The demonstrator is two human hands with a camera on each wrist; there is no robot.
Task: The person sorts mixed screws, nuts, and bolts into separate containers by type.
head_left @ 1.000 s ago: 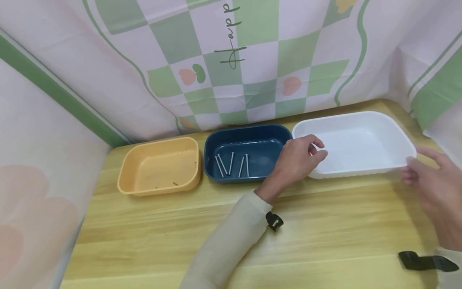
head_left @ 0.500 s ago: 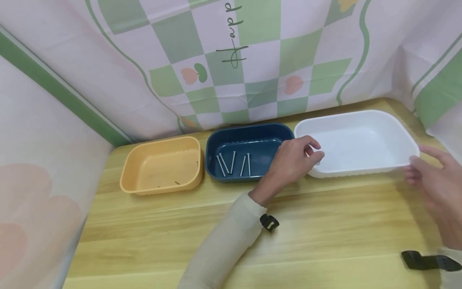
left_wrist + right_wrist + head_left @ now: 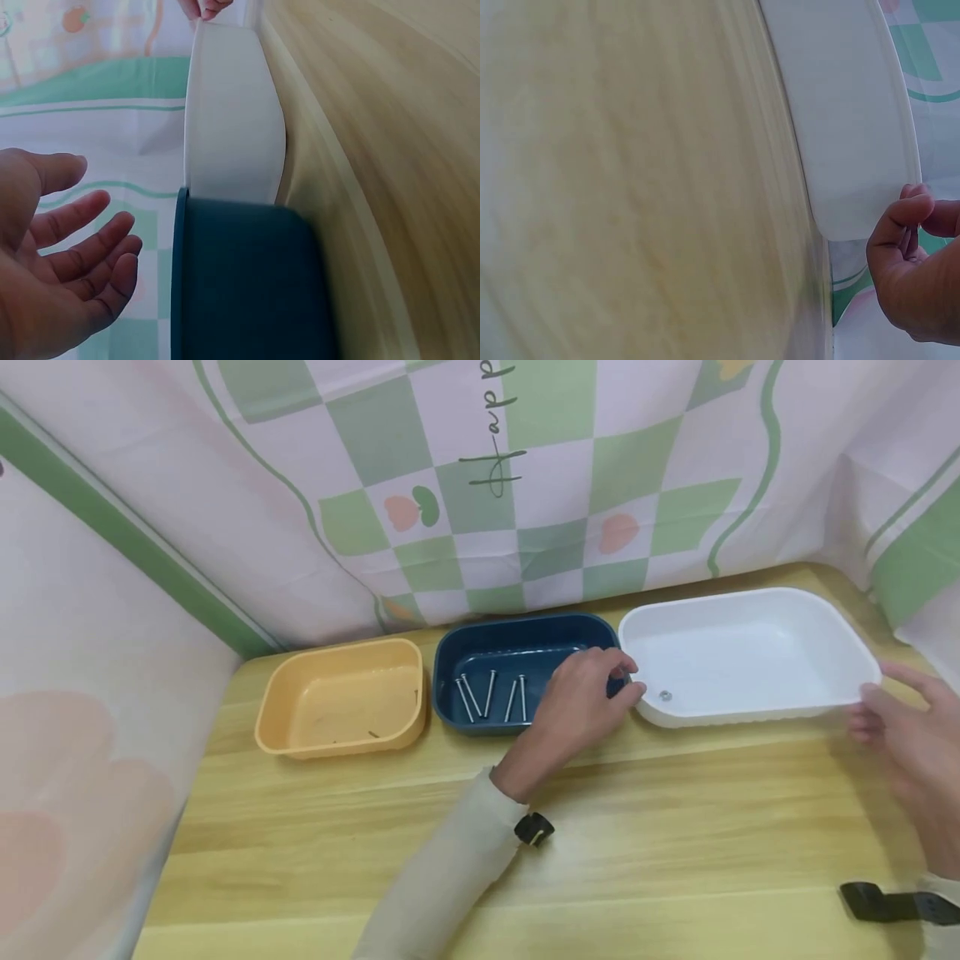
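My left hand (image 3: 577, 697) hovers over the right end of the dark blue tray (image 3: 525, 623), its fingers loosely bent with nothing between them. In the left wrist view the same hand (image 3: 71, 247) hangs beside the blue tray's rim. Inside that tray lie several long metal screws (image 3: 491, 695). A small metal nut (image 3: 665, 696) sits in the near left corner of the white tray (image 3: 750, 656). With thumb and finger my right hand (image 3: 911, 722) pinches the white tray's right rim; the right wrist view shows this pinch on the tray's corner (image 3: 855, 150).
A yellow tray (image 3: 341, 750) stands at the left, holding a few tiny dark bits. The three trays line up along the back of the wooden table (image 3: 360, 860). A patterned curtain (image 3: 555, 552) hangs right behind them.
My left hand has drawn back left from the white tray to over the blue one. A nut now shows in the white tray. The right hand keeps its pinch on the rim.
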